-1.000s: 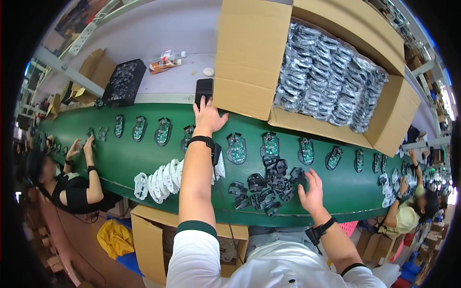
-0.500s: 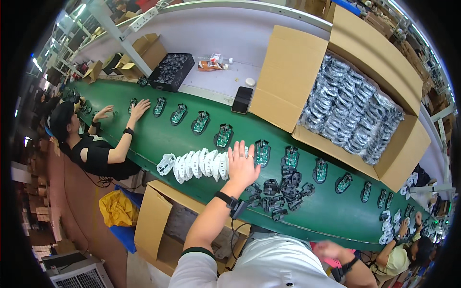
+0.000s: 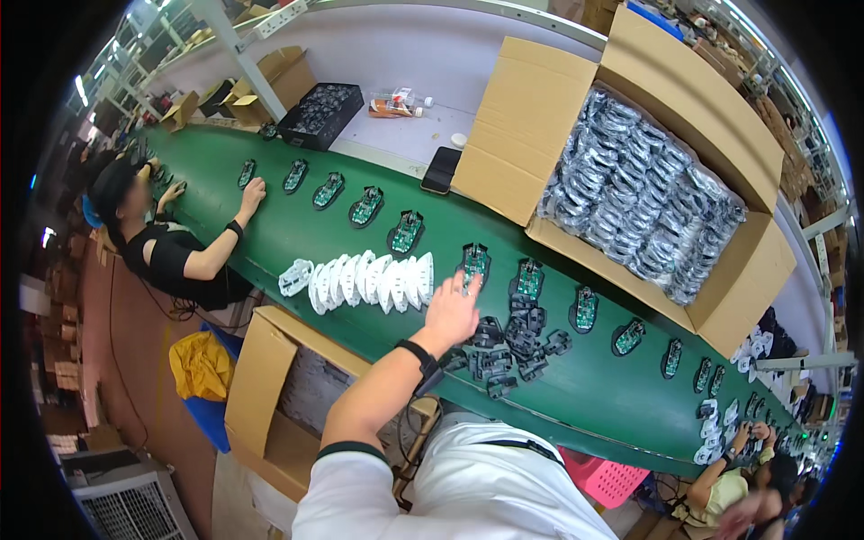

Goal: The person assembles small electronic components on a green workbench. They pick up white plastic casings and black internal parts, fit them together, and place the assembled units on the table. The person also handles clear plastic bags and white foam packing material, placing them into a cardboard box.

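My left hand reaches over the green belt, fingers stretched and apart, with the fingertips at the lower edge of a computer mouse base with a green circuit board. I cannot tell whether they touch it. Left of the hand leans a row of white plastic shells. Just right of it lies a pile of black plastic parts. A hand smeared by motion, seemingly my right hand, shows at the lower right rim; its fingers cannot be made out.
More mouse bases line the green belt. Behind it stands an open carton of wrapped parts, beside a phone. A co-worker sits left; another is at lower right. An open carton and pink basket stand below.
My left hand has come off the end of the white shell row and moved to the mouse base. My right hand has left its place by my waist, apparently swinging right. The view has shifted slightly.
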Demonstrator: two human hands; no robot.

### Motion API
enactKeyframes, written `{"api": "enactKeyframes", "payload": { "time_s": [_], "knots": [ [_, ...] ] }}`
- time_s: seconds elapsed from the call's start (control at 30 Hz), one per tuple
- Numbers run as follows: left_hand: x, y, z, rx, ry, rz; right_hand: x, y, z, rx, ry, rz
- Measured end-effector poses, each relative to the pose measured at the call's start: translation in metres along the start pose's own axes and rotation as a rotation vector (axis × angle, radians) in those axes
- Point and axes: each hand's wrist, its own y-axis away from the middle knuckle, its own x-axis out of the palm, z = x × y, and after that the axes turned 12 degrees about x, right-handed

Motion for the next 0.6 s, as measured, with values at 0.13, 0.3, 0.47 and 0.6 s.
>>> {"api": "enactKeyframes", "payload": {
  "time_s": [0.13,0.3,0.47,0.6],
  "knots": [
    [0.005,-0.019,-0.004,-0.109,-0.108,0.085,-0.078,-0.064,0.069,-0.177,0.003,-0.459],
    [-0.01,-0.024,-0.01,-0.128,-0.025,-0.097,-0.051,-0.091,0.335,-0.677,-0.155,-0.665],
    [-0.042,-0.062,0.037,-0.142,-0.033,-0.115,0.033,-0.155,0.442,-0.718,-0.468,-0.986],
    [-0.052,-0.125,0.096,-0.214,-0.107,0.103,0.054,-0.169,0.451,-0.637,-0.599,-1.07]
  ]
}}
